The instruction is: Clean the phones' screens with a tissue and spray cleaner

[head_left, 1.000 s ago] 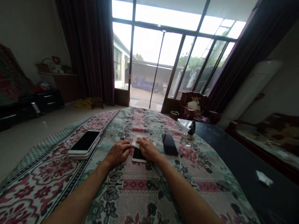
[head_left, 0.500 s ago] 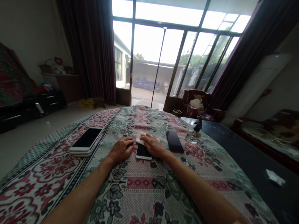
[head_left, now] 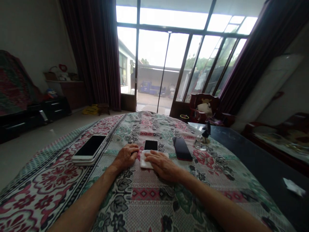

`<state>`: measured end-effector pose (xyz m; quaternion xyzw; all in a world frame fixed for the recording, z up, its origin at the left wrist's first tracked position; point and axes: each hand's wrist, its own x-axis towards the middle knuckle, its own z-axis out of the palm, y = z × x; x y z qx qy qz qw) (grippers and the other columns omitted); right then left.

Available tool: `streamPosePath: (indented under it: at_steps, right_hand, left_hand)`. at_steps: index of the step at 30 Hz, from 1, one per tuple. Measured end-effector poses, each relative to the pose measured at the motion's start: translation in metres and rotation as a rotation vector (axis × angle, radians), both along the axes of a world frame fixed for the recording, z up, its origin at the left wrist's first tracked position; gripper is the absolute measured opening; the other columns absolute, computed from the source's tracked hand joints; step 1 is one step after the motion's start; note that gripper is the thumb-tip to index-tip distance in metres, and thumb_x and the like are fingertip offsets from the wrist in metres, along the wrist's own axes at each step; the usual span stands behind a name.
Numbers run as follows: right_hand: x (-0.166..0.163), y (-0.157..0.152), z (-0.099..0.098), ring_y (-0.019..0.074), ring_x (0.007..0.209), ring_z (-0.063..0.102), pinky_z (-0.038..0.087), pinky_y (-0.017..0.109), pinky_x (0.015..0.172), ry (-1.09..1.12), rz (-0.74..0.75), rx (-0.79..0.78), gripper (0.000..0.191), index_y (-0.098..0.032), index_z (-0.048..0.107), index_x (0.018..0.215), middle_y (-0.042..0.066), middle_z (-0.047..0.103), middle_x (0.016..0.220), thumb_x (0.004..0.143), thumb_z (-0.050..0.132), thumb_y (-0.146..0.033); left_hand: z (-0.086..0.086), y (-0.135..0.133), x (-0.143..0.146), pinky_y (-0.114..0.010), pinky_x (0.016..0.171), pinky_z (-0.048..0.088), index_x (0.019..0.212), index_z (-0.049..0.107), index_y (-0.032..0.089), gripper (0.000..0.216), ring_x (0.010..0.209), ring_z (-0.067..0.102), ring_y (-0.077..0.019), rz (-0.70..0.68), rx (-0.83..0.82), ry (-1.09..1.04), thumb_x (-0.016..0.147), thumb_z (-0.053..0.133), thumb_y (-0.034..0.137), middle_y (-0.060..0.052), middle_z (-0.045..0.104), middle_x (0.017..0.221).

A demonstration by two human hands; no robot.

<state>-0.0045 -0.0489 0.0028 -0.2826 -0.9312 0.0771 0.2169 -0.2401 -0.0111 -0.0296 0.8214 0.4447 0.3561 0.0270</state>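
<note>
A white phone (head_left: 151,145) lies screen-up in the middle of the floral tablecloth (head_left: 145,199). A folded white cloth (head_left: 144,161) covers the phone's near end. My right hand (head_left: 162,163) lies on the cloth with its fingers together, pressing it down. My left hand (head_left: 125,156) is curled at the phone's left edge, fingertips against it and beside the cloth.
Stacked white phones (head_left: 89,150) lie to the left, a dark red phone (head_left: 182,149) to the right. A small figurine on a glass base (head_left: 204,137) stands at the cloth's right edge. A dark tabletop with a white paper scrap (head_left: 293,187) adjoins on the right.
My right hand has drawn the white cloth from the phone's far end towards me to its near end, uncovering the upper screen. My left hand stayed at the phone's left edge.
</note>
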Motion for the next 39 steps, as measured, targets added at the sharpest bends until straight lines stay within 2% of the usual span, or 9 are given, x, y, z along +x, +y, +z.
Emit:
streamPosePath:
  at_steps: [7,11,17,21,23,25,28,34,39]
  right_hand:
    - [-0.009,0.067,-0.008,0.0227,0.124,0.050,0.043,0.047,0.100,-0.010,-0.139,0.005,0.033,-0.031,0.059,0.119,0.002,0.057,0.133,0.095,0.042,-0.014]
    - [-0.012,0.085,-0.007,0.0211,0.118,0.054,0.045,0.042,0.097,0.010,-0.199,-0.004,0.032,-0.028,0.059,0.115,0.004,0.062,0.124,0.094,0.041,-0.012]
    - [-0.009,0.085,-0.014,0.0198,0.120,0.051,0.041,0.040,0.101,0.070,-0.232,0.002,0.030,-0.023,0.057,0.117,0.005,0.059,0.129,0.094,0.040,-0.012]
    - [-0.008,0.085,-0.018,0.0188,0.122,0.050,0.039,0.039,0.103,0.082,-0.233,-0.011,0.030,-0.022,0.057,0.117,0.005,0.059,0.130,0.094,0.040,-0.012]
    - [-0.009,0.086,-0.019,0.0185,0.123,0.049,0.038,0.039,0.104,0.081,-0.245,-0.022,0.031,-0.023,0.057,0.118,0.005,0.059,0.131,0.095,0.039,-0.014]
    - [-0.009,0.086,-0.019,0.0185,0.125,0.048,0.037,0.039,0.105,0.069,-0.264,-0.033,0.031,-0.024,0.056,0.119,0.004,0.057,0.133,0.096,0.037,-0.016]
    - [-0.009,0.086,-0.017,0.0186,0.127,0.046,0.036,0.039,0.107,0.048,-0.272,-0.045,0.033,-0.024,0.056,0.121,0.004,0.056,0.135,0.096,0.037,-0.016]
    - [-0.009,0.080,-0.011,0.0183,0.128,0.046,0.036,0.038,0.106,0.044,-0.263,-0.055,0.033,-0.027,0.058,0.118,0.002,0.057,0.133,0.095,0.037,-0.015]
    - [-0.008,0.066,-0.011,0.0206,0.133,0.041,0.034,0.040,0.108,0.009,-0.259,-0.067,0.033,-0.024,0.057,0.122,0.004,0.052,0.140,0.096,0.036,-0.017]
  left_hand:
    - [0.000,0.001,0.000,-0.032,0.088,0.051,0.086,0.075,0.019,0.026,0.092,0.065,-0.0191,-0.014,0.013,-0.011,0.079,0.052,0.009,-0.005,0.073,0.100]
    - [0.000,0.000,-0.001,-0.032,0.088,0.051,0.087,0.075,0.019,0.026,0.093,0.065,-0.0190,-0.013,0.012,-0.013,0.079,0.052,0.008,-0.005,0.072,0.101]
    - [0.002,-0.004,0.002,-0.034,0.089,0.050,0.085,0.075,0.018,0.022,0.093,0.064,-0.0203,-0.017,0.011,0.007,0.079,0.055,0.009,-0.006,0.072,0.101]
    - [0.010,-0.009,0.003,-0.037,0.095,0.046,0.089,0.074,0.019,0.016,0.101,0.062,-0.0226,-0.050,-0.097,0.046,0.083,0.060,0.024,-0.007,0.071,0.108]
    - [0.016,-0.013,0.002,-0.041,0.099,0.043,0.102,0.072,0.019,0.031,0.112,0.058,-0.0259,-0.062,-0.191,0.080,0.081,0.064,0.040,-0.010,0.066,0.121]
    - [0.021,-0.017,0.001,-0.043,0.104,0.038,0.118,0.065,0.018,0.056,0.123,0.050,-0.0290,-0.057,-0.271,0.124,0.075,0.067,0.053,-0.013,0.057,0.134]
    - [0.027,-0.022,0.004,-0.045,0.109,0.032,0.130,0.056,0.016,0.079,0.130,0.042,-0.0319,-0.024,-0.329,0.193,0.067,0.070,0.060,-0.014,0.048,0.143]
    - [0.028,-0.023,0.008,-0.044,0.109,0.031,0.130,0.056,0.018,0.077,0.130,0.042,-0.0320,-0.021,-0.323,0.212,0.066,0.070,0.060,-0.012,0.048,0.143]
    - [0.022,-0.017,0.004,-0.045,0.112,0.027,0.133,0.053,0.015,0.087,0.134,0.036,-0.0342,0.009,-0.338,0.216,0.063,0.071,0.064,-0.015,0.043,0.146]
